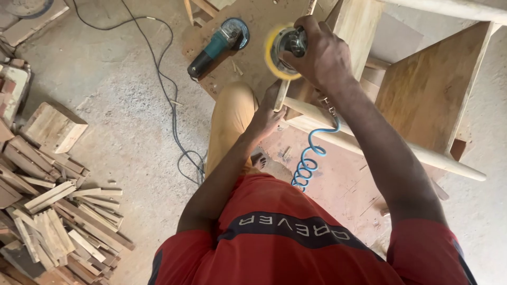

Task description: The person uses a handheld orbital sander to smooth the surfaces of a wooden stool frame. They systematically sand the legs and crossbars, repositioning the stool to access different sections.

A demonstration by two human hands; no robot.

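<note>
angle grinder (219, 46) lies beside right hand's (322, 55) sander (282, 53).

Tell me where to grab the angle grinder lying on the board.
Take the angle grinder by its long dark-and-teal body, coming from above. It lies flat on the board, the body pointing lower left and the disc end upper right, so close around the body, away from the disc.
</note>
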